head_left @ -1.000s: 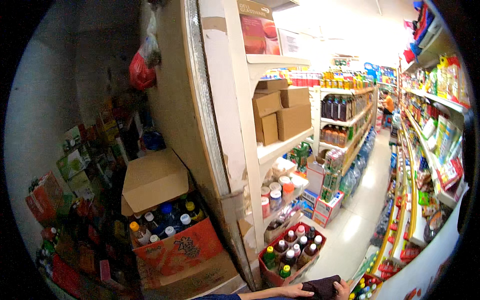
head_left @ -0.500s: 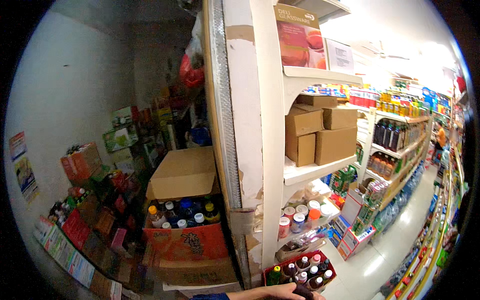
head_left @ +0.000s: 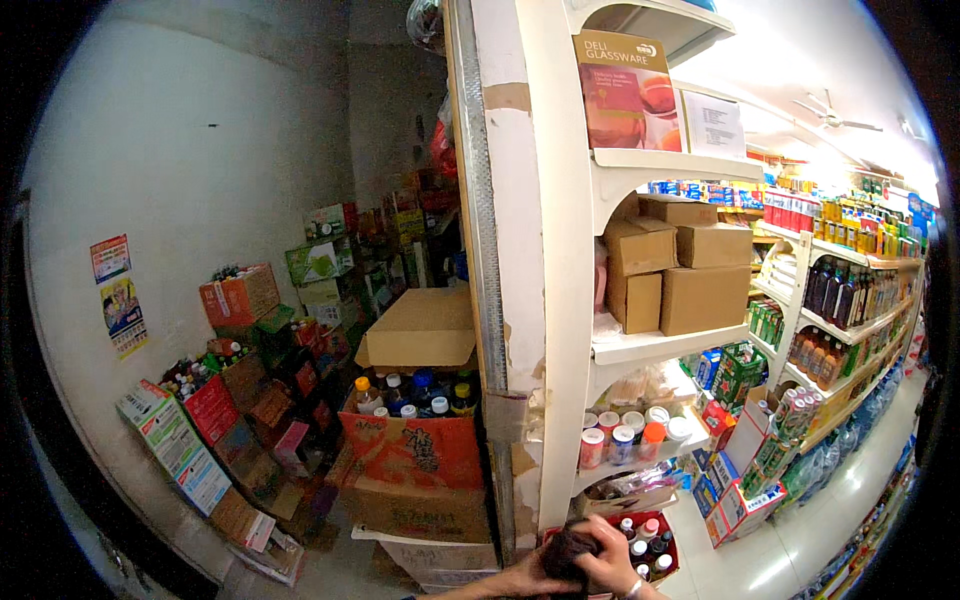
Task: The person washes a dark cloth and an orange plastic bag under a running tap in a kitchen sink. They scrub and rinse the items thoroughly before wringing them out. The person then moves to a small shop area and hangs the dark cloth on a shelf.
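At the lower edge my left hand (head_left: 535, 577) and my right hand (head_left: 610, 562) close round a dark brown, rounded thing (head_left: 568, 553). Its kind is not clear, and fingers cover part of it. A pale band circles my right wrist. Just behind my right hand stands a red crate (head_left: 672, 562) of bottles with white, pink and dark caps. My hands hide its near left part.
Left of the peeling door post (head_left: 520, 300) is a dim storeroom with an open carton (head_left: 415, 470) of bottles. White shelves (head_left: 670, 345) hold brown boxes (head_left: 705, 290) and capped tubs (head_left: 620, 440). An aisle (head_left: 850, 480) runs along stocked shelves at right.
The view has turned left, so the scene sits farther right. Both hands and the dark thing have risen farther into view, and my right hand's fingers now show on it.
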A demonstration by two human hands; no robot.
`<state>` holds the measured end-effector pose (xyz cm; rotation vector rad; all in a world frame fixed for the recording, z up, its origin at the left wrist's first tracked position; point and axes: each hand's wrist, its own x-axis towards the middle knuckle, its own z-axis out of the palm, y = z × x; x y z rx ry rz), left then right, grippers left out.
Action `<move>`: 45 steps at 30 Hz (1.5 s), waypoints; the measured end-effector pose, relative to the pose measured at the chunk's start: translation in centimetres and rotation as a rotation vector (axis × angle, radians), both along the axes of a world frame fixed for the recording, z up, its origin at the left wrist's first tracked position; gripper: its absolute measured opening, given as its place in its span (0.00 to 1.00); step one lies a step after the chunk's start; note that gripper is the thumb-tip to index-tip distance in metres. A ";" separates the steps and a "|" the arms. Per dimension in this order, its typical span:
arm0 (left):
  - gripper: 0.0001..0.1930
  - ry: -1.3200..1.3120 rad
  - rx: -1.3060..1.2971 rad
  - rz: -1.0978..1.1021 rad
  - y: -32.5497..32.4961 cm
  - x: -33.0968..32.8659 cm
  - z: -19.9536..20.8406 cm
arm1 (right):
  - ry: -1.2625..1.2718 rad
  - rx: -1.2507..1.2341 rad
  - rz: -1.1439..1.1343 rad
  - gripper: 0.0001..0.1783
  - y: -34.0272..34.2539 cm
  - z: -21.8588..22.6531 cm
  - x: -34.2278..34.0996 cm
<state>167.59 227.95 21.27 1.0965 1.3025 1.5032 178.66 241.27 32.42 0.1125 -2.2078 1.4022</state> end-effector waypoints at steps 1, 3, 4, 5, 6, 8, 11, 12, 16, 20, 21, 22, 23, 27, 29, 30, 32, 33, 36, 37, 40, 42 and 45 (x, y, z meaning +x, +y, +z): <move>0.38 0.267 0.046 0.319 1.3 -0.3 -1.5 | 0.037 0.086 0.012 0.19 -0.4 1.6 -0.5; 0.31 0.061 0.112 0.401 0.2 -0.8 2.7 | 0.240 0.382 -0.066 0.26 0.3 2.5 -0.9; 0.28 0.148 0.198 0.486 -1.0 -1.7 4.4 | 0.197 0.413 -0.033 0.33 0.6 3.1 -0.7; 0.27 0.238 0.281 0.570 -2.1 -2.6 6.1 | 0.174 0.405 -0.049 0.35 1.2 2.9 -0.6; 0.32 0.152 0.394 0.471 -2.9 -2.8 10.5 | 0.150 0.379 -0.100 0.35 1.9 2.5 -0.2; 0.39 0.377 0.411 0.589 -4.9 -6.2 13.3 | 0.113 0.247 -0.154 0.34 3.0 1.1 0.9; 0.28 0.843 0.643 0.963 -6.6 -10.7 18.9 | -0.012 -0.011 -0.175 0.32 2.9 -1.3 2.4; 0.26 0.952 0.762 0.912 -5.6 -9.9 23.7 | -0.036 -0.029 -0.212 0.30 3.1 -1.9 3.2; 0.16 0.079 0.873 0.923 -4.4 -14.5 37.0 | -0.109 -0.051 -0.238 0.27 3.0 -5.3 4.9; 0.07 0.573 0.907 1.000 -0.3 -17.1 49.9 | -0.232 -0.079 -0.276 0.25 4.1 -8.0 5.1; 0.08 0.544 0.948 0.957 0.7 -17.3 51.7 | -0.266 -0.095 -0.281 0.25 4.2 -8.2 5.0; 0.09 0.622 0.999 0.976 1.6 -19.1 52.8 | -0.141 -0.062 -0.257 0.27 2.5 -6.2 5.6; 0.10 0.688 1.061 0.981 2.8 -20.6 53.1 | -0.144 -0.060 -0.273 0.27 2.6 -6.5 5.6; 0.11 0.452 0.956 0.902 3.6 -19.5 51.2 | -0.107 -0.134 -0.319 0.27 3.1 -9.4 5.6; 0.12 0.529 0.853 0.962 3.2 -18.7 49.1 | -0.108 -0.154 -0.308 0.27 3.1 -9.7 5.5; 0.13 0.564 0.823 1.004 3.0 -19.1 47.6 | -0.125 -0.137 -0.301 0.27 3.2 -9.5 5.4; 0.15 0.525 0.777 0.985 3.8 -20.4 43.4 | -0.130 -0.138 -0.317 0.26 3.8 -9.5 5.4; 0.18 0.479 0.752 0.943 3.6 -21.0 40.9 | -0.153 -0.155 -0.306 0.26 3.9 -9.1 5.5; 0.21 0.042 0.774 0.772 1.3 -23.6 31.3 | -0.138 -0.192 -0.253 0.26 3.8 -8.3 4.9; 0.18 -0.092 0.727 0.762 1.5 -21.5 29.6 | -0.149 -0.182 -0.269 0.26 4.1 -8.7 5.0; 0.14 0.109 0.595 0.747 0.9 -19.4 25.7 | -0.119 -0.145 -0.297 0.26 4.1 -9.3 5.1; 0.12 0.329 0.741 0.830 0.9 -20.3 26.0 | -0.136 -0.177 -0.266 0.26 3.8 -9.5 5.0; 0.13 0.608 0.836 1.012 2.8 -20.8 34.0 | -0.168 -0.234 -0.267 0.25 4.3 -9.5 5.3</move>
